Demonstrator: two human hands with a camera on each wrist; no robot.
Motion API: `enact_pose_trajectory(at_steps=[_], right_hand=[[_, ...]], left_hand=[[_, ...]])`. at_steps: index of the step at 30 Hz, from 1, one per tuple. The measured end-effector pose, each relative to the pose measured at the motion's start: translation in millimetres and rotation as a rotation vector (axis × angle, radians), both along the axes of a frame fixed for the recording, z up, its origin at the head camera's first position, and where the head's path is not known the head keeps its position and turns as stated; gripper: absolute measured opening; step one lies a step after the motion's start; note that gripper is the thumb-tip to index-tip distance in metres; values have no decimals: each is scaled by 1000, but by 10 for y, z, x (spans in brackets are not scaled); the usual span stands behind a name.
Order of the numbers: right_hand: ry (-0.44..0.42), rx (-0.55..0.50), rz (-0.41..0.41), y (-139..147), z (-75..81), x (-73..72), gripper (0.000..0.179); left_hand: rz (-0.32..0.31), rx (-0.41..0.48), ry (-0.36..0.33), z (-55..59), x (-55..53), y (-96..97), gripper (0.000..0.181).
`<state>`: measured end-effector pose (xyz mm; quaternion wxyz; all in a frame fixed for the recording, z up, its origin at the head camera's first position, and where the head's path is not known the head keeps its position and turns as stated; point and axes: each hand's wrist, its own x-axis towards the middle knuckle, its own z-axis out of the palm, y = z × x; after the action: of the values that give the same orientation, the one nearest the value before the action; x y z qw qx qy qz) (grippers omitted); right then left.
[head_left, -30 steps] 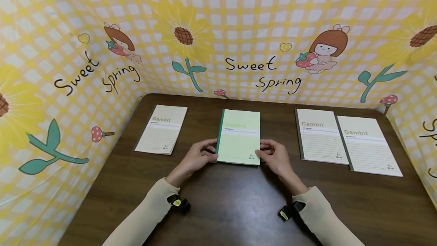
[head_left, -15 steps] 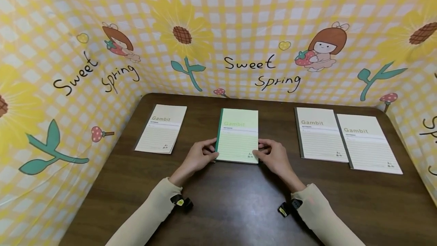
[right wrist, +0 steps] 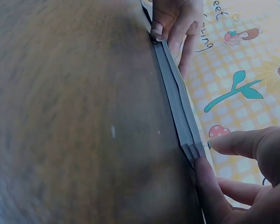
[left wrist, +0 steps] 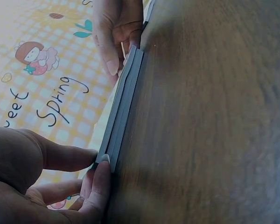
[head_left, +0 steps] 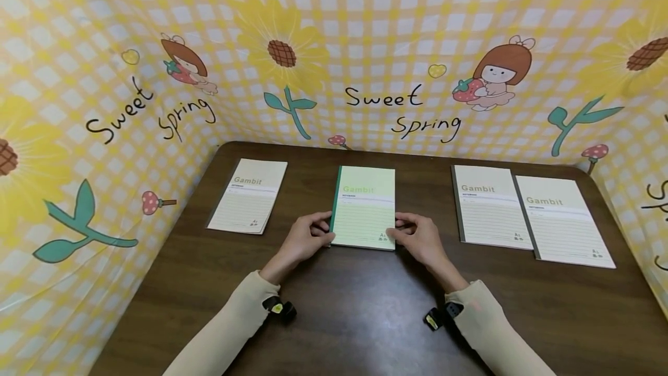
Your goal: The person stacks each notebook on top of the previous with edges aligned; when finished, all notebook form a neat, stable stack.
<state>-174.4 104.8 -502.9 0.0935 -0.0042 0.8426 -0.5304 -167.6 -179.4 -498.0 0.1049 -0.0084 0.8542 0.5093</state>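
Note:
A notebook with a green cover and dark green spine [head_left: 362,208] lies on the table in the middle of the head view. It tops a small stack, whose layered near edges [left wrist: 122,109] show in the left wrist view. At the lower left corner my left hand [head_left: 305,238] holds the stack between thumb and fingers. My right hand [head_left: 421,238] holds the lower right corner the same way, its thumb [right wrist: 210,186] against the layered edge in the right wrist view. The fingers beneath or behind the stack are partly hidden.
A white notebook [head_left: 247,196] lies at the left of the brown table [head_left: 344,306]. Two more notebooks, one [head_left: 490,205] beside the other [head_left: 563,219], lie at the right. A yellow checked cloth [head_left: 360,33] walls the table's back and sides.
The stack has shifted very slightly left between my hands since a second ago, the right hand moving with it. Over the last half second only the head view has drifted a little.

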Motion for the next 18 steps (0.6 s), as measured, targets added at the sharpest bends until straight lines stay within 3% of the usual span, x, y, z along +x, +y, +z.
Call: enact_pose_trajectory(at_steps=[5,12,18], right_hand=[[13,10,21,-4,3,-12,51],[260,182,68,-110,97,-49,48],[400,198,151,-339,217,-55,40]], left_hand=[[0,31,-17,-7,10,-40,58],[-4,85,-12,19,104,-223,57],[2,51,13,95,205,-472,56]])
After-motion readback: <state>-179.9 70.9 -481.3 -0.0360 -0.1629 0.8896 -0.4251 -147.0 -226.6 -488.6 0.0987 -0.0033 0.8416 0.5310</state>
